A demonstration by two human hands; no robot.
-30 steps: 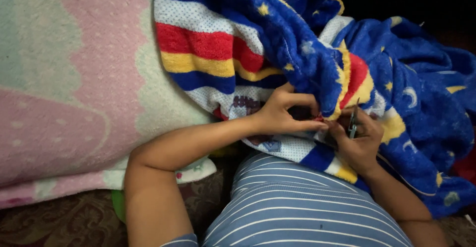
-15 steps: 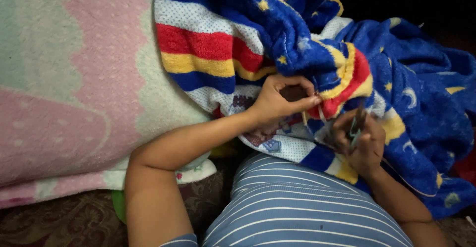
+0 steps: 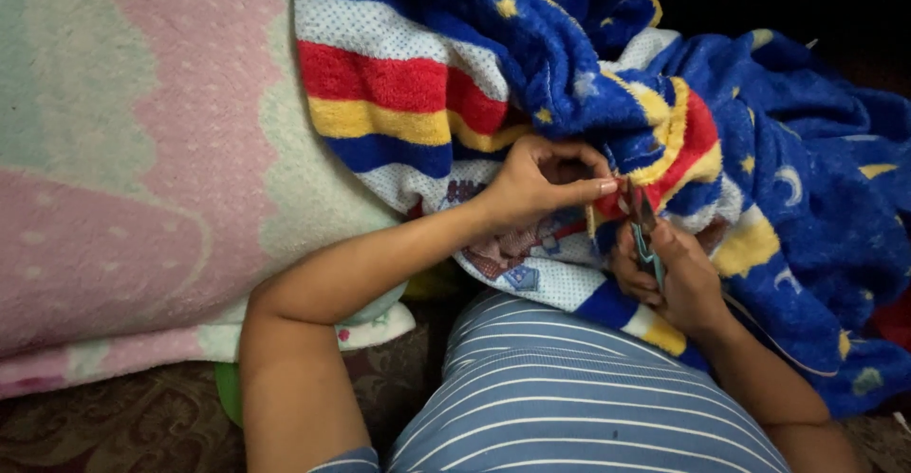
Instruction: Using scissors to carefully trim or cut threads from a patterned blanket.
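So basically the big pink and green blanket [image 3: 142, 150] covered the left side, and the blue fleece blanket [image 3: 569, 103] with red and yellow stripes was bunched over the lap. Left hand [image 3: 541, 184] was pinching a fold of its edge, fingers closed tight on it. Right hand [image 3: 669, 278] was gripping a small teal thread snipper [image 3: 645, 236], its tip right at that pinched fold

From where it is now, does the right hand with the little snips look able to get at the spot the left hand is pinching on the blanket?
Probably yes. The right hand holds the small snips pointing up, right beside the left hand pinching the blanket. Nothing lies between them.
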